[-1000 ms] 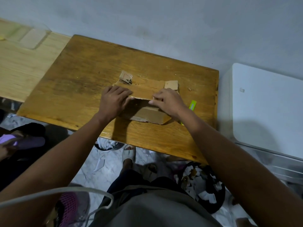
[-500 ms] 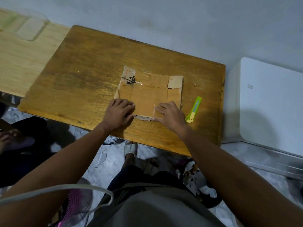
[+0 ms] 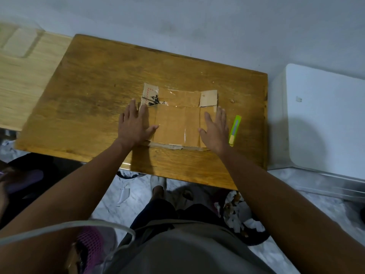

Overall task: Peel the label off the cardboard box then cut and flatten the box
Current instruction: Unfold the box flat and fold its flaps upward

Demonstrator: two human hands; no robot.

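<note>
1. Both of your hands have slid outward and further up the cardboard box (image 3: 178, 123) since half a second ago, from its near edge to its two sides.
2. At far left, a pale wooden surface (image 3: 25, 82) butts against the darker wooden table (image 3: 98, 80).
3. Your left hand (image 3: 134, 125) lies palm-down, fingers spread, over the box's left edge; its grip is fully open and has hold of nothing.
4. Between your hands, the box lies flat on the table, near the middle. A flap with black print (image 3: 151, 94) sits at its far left corner and a pale flap (image 3: 209, 98) at its far right.
5. Your right hand (image 3: 215, 131) presses flat on the box's right edge, its grip likewise spread wide and empty.
6. Just beside that hand, a green utility knife (image 3: 235, 130) rests on the table.
7. At far right stands a white appliance (image 3: 324, 115).
</note>
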